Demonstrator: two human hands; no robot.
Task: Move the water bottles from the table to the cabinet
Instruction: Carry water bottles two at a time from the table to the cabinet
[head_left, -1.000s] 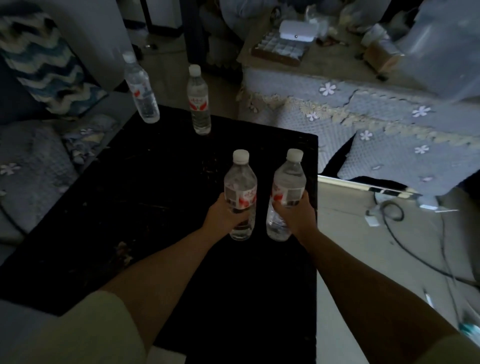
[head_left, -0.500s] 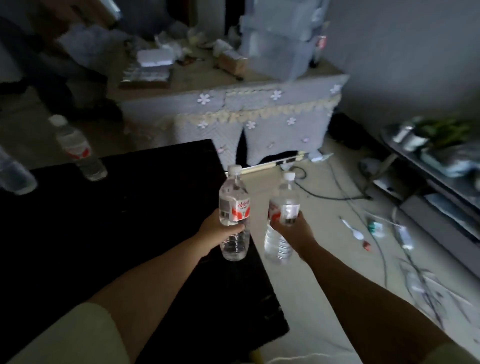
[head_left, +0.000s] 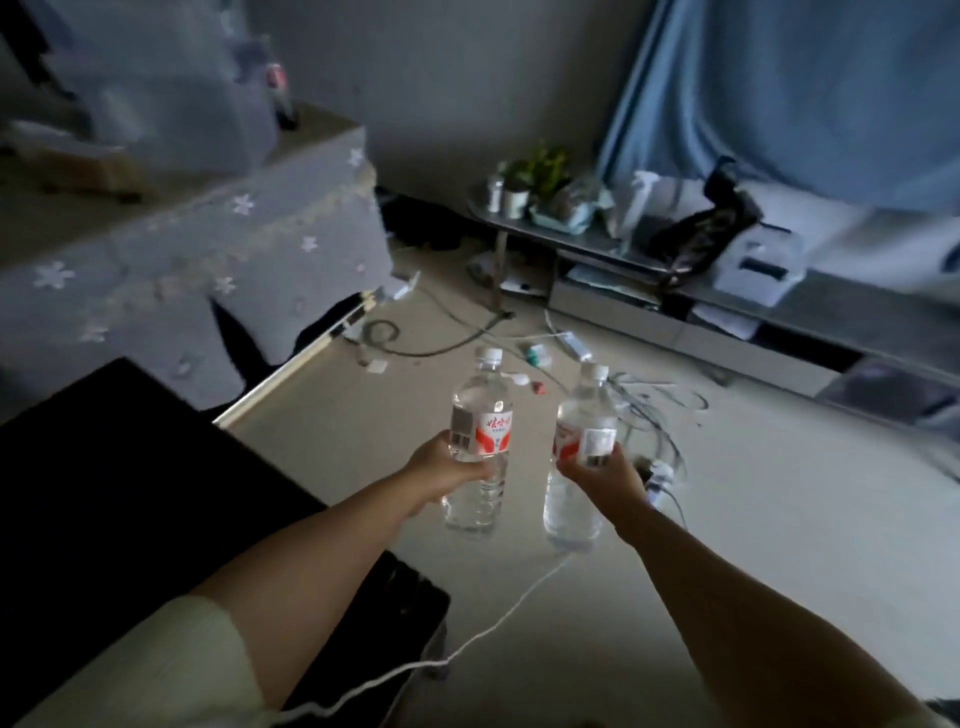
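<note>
I carry two clear water bottles with white caps and red-and-white labels, both upright in the air over the pale floor. My left hand (head_left: 447, 467) grips the left bottle (head_left: 480, 415) round its middle. My right hand (head_left: 605, 478) grips the right bottle (head_left: 584, 415) the same way. The black table (head_left: 130, 493) lies at the lower left, behind my left arm. A long low cabinet (head_left: 779, 306) runs along the wall at the upper right, under a blue curtain. No other bottles show in this view.
Cables, a power strip (head_left: 660, 475) and small bits litter the floor between me and the cabinet. Plants (head_left: 540, 171), a spray bottle and a dark bag crowd the cabinet's top. A cloth-covered table (head_left: 208, 260) with flower prints stands at the left. A white cord (head_left: 493, 629) trails below my arms.
The view has swung right, away from the black table toward the low cabinet. Both bottles, lifted off the table, now hang over the floor. The two bottles left on the table have gone out of view.
</note>
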